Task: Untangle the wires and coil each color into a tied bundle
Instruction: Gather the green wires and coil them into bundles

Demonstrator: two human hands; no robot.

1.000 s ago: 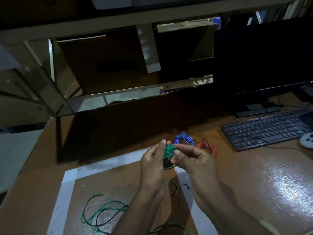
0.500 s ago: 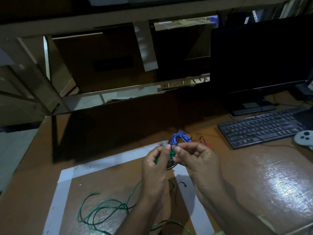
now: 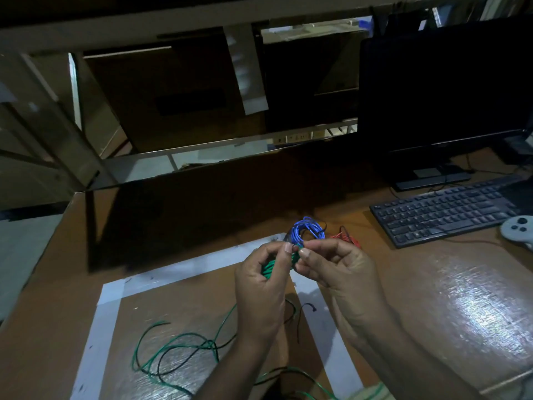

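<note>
From the head camera, a blue wire bundle [image 3: 308, 230] and a red wire bundle [image 3: 347, 239] lie coiled on the table [image 3: 432, 284] just beyond the hands, so those two colours look done, though their ties are too small to confirm. The left hand [image 3: 261, 284] grips the green wire coil [image 3: 271, 268], while the right hand [image 3: 334, 271] pinches a strand at its top. Loose green wire [image 3: 173, 346] tangled with black wire [image 3: 184, 360] sprawls inside the white tape frame [image 3: 184, 269]; by my judgement, green is unfinished and black not yet begun.
</note>
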